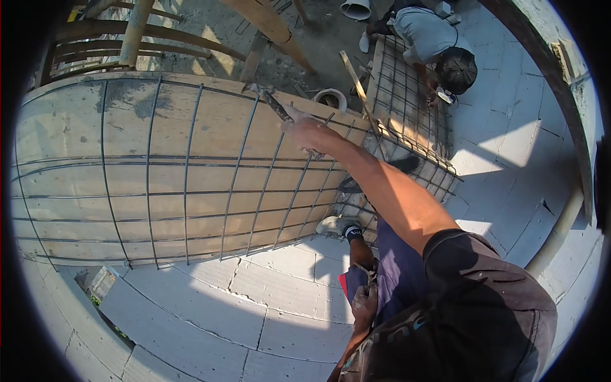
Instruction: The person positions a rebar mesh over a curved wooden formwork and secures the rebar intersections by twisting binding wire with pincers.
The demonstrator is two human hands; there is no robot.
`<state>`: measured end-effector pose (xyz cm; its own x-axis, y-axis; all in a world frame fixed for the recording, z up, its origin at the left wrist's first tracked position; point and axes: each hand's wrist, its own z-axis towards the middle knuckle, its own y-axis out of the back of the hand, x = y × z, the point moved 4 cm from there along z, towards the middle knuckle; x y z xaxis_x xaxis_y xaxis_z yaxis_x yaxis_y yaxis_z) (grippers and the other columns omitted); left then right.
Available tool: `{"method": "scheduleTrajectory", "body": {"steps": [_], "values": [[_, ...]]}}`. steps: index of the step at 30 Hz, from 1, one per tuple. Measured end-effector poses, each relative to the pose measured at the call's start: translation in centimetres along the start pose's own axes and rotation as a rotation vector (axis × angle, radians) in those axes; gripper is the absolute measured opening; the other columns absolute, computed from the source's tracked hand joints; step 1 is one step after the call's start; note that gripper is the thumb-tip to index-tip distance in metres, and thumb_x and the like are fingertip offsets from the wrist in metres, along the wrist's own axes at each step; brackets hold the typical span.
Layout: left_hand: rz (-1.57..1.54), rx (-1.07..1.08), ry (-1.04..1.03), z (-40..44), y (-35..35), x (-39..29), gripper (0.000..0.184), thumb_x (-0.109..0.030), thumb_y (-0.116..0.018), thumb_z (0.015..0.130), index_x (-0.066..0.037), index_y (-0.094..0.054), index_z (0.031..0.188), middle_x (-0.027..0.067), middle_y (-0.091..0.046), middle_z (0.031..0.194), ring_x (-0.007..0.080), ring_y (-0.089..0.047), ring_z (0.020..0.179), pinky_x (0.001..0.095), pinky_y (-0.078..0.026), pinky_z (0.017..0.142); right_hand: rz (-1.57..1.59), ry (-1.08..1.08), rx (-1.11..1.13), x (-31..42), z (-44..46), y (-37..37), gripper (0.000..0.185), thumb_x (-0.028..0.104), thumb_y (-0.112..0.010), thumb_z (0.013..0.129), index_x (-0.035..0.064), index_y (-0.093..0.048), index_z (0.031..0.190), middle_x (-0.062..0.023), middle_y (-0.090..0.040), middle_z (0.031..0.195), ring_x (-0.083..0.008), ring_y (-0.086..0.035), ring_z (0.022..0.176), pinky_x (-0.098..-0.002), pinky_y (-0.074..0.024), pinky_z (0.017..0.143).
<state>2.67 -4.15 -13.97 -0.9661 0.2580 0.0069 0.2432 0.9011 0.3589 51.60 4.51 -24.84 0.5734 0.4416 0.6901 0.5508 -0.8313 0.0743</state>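
Observation:
My right hand (307, 135) reaches out and is closed around the handle of a hammer (275, 105). The hammer's head lies at the top edge of a plywood panel (172, 137). Beneath that hand, a grid of steel rebar (188, 159) stands along the panel's face. My left hand (364, 303) is low by my thigh, fingers curled round a thin metal tool (369, 275) whose kind I cannot make out. One of my shoes (338, 225) is by the foot of the rebar.
At the upper right a co-worker in a cap (457, 70) bends over another rebar grid (407, 95). Pale block walls (286, 280) run below and right. Bamboo poles (135, 32) stand upper left. A wooden stick (356, 83) leans between the grids, near a round pipe end (331, 99).

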Motion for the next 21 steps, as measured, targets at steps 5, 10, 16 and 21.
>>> {"method": "scheduleTrajectory", "body": {"steps": [5, 10, 16, 21], "values": [[-0.038, -0.025, 0.001, -0.7, 0.8, -0.6, 0.042, -0.043, -0.064, 0.091, -0.002, -0.066, 0.089, 0.0244, -0.068, 0.086, 0.0423, -0.066, 0.087, 0.0486, -0.048, 0.076, 0.391, 0.009, 0.163, -0.1, 0.4, -1.3, 0.062, 0.028, -0.052, 0.100, 0.0158, -0.028, 0.156, -0.0107, -0.058, 0.083, -0.0178, -0.057, 0.059, -0.0345, -0.0483, 0.049], [-0.049, -0.042, -0.047, -0.7, 0.4, -0.5, 0.042, -0.042, -0.063, 0.092, -0.001, -0.065, 0.088, 0.0244, -0.067, 0.085, 0.0438, -0.064, 0.086, 0.0496, -0.047, 0.076, 0.318, 0.110, 0.079, -0.7, -1.4, 1.8, 0.055, 0.028, -0.053, 0.099, 0.0139, -0.037, 0.150, -0.0040, -0.048, 0.070, -0.0122, -0.048, 0.051, -0.0301, -0.0431, 0.041], [-0.008, -0.055, -0.032, -0.4, -1.2, 1.0, 0.042, -0.045, -0.064, 0.091, -0.003, -0.065, 0.087, 0.0236, -0.068, 0.086, 0.0445, -0.064, 0.087, 0.0499, -0.047, 0.077, 0.181, 0.257, 0.218, 5.5, -3.4, 6.2, 0.065, 0.030, -0.061, 0.099, 0.0201, -0.032, 0.156, 0.0036, -0.042, 0.063, -0.0068, -0.039, 0.044, -0.0234, -0.0360, 0.039], [0.029, -0.033, 0.042, -0.4, -1.5, 1.6, 0.048, -0.052, -0.062, 0.090, -0.005, -0.065, 0.087, 0.0210, -0.069, 0.088, 0.0442, -0.064, 0.089, 0.0497, -0.048, 0.080, 0.159, 0.494, 0.263, 12.7, -4.9, 6.9, 0.055, 0.028, -0.061, 0.097, 0.0133, -0.042, 0.147, 0.0001, -0.048, 0.068, -0.0094, -0.045, 0.049, -0.0251, -0.0398, 0.043]]}}
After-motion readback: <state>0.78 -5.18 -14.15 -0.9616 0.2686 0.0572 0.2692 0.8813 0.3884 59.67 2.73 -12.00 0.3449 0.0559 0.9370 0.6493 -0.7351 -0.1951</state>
